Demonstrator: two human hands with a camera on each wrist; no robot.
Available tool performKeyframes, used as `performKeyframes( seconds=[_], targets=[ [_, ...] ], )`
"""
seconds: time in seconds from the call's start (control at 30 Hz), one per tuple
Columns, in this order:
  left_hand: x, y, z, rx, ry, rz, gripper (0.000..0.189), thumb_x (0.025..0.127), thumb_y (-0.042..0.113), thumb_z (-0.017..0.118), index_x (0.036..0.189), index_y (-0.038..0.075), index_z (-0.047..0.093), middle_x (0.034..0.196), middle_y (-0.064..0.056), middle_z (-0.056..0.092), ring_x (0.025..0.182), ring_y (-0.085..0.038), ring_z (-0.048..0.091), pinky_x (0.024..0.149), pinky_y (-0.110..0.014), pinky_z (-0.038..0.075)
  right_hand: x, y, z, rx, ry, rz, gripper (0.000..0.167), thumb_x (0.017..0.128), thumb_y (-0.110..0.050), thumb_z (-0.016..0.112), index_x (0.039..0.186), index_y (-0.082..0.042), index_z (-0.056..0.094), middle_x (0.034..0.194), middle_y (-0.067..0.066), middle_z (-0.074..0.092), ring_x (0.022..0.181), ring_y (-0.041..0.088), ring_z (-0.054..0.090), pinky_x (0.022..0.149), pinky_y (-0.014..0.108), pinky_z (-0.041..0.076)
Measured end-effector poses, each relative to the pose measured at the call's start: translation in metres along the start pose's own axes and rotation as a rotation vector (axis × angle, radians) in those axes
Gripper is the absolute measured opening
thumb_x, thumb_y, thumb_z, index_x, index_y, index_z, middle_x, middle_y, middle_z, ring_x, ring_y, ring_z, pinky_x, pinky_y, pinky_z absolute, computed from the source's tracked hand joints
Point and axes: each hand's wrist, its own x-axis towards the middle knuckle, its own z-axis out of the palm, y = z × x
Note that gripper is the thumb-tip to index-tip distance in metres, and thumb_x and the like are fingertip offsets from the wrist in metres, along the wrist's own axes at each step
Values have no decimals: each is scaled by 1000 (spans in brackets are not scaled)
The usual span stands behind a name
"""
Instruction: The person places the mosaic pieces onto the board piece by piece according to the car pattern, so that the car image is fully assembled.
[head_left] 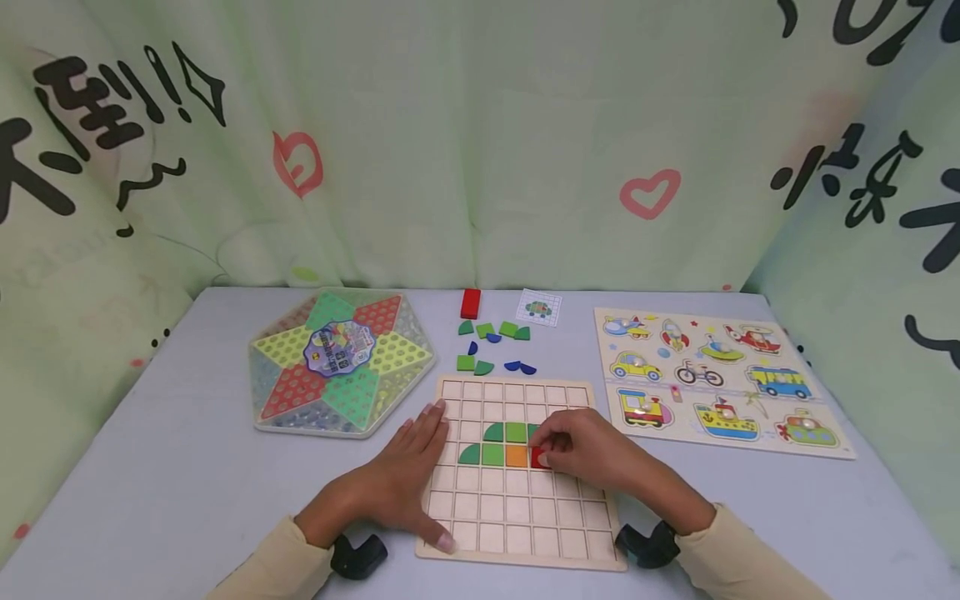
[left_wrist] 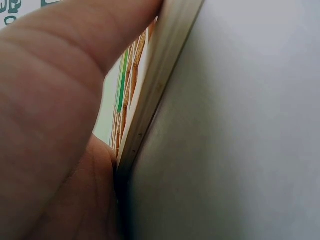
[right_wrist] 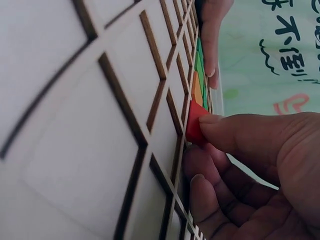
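A wooden grid board [head_left: 510, 505] lies on the table in the head view. My left hand [head_left: 393, 479] rests along its left edge, fingers straight and thumb near the bottom corner. With thumb and fingers, my right hand [head_left: 588, 446] pinches a red square tile [right_wrist: 194, 121] at a cell right of the orange square tile [head_left: 516, 456]. Whether the red tile is fully seated cannot be told. Light green squares [head_left: 492, 455] and dark green quarter-round tiles [head_left: 469, 454] fill nearby cells. Another green piece is partly hidden by my right fingers.
Behind the board lie loose green squares [head_left: 466, 362], green quarter-rounds [head_left: 483, 367], blue pieces [head_left: 528, 368], red tiles [head_left: 470, 303] and a pattern card [head_left: 539, 307]. A hexagonal star-patterned board [head_left: 352, 392] is at left. A vehicle puzzle [head_left: 678, 400] lies at right.
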Motion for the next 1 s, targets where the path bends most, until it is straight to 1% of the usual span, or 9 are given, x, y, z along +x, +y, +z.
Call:
performKeyframes(
  seconds=[0.2, 0.47, 0.57, 0.7, 0.8, 1.0],
  targets=[
    [0, 0, 0, 3, 3, -3, 139, 60, 76, 75, 155, 2, 6, 161, -10, -14, 146, -22, -13, 116, -47, 0, 2, -1, 2, -19, 29, 8, 13, 83, -1, 74, 92, -10, 74, 78, -9, 58, 70, 9, 52, 61, 24, 47],
    [0, -1, 0, 1, 0, -1, 139, 60, 76, 75, 155, 2, 5, 161, -9, -14, 146, -22, -13, 116, -47, 0, 4, -5, 4, -3, 9, 43, 12, 85, -3, 73, 92, -11, 73, 76, -10, 59, 68, 10, 54, 61, 24, 48],
    [-1, -1, 0, 0, 4, 4, 139, 60, 76, 75, 155, 2, 5, 161, -9, -14, 146, -22, -14, 116, -47, 0, 5, -7, 3, -9, 30, 44, 11, 86, -3, 72, 93, -11, 73, 77, -9, 59, 70, 11, 54, 62, 24, 48],
    [-1, 0, -1, -1, 7, 7, 139, 60, 76, 75, 155, 1, 5, 161, -10, -14, 146, -22, -13, 116, -47, 0, 8, -10, -1, -20, 62, 81, 9, 87, -6, 71, 94, -11, 72, 80, -8, 59, 73, 13, 54, 64, 24, 49],
    [-1, 0, -1, 2, 7, 3, 140, 60, 76, 75, 155, 1, 5, 161, -10, -14, 146, -22, -13, 116, -47, 0, 14, -10, -4, -15, 89, 102, 8, 89, -8, 71, 96, -11, 72, 81, -6, 59, 75, 14, 54, 66, 25, 49],
    [-1, -1, 0, 5, 6, 3, 140, 60, 76, 74, 155, 2, 4, 161, -9, -15, 146, -22, -14, 116, -47, 0, 31, -5, -11, -2, 152, 99, 10, 90, -8, 69, 99, -8, 73, 81, -4, 61, 76, 16, 54, 68, 27, 48]
  ],
)
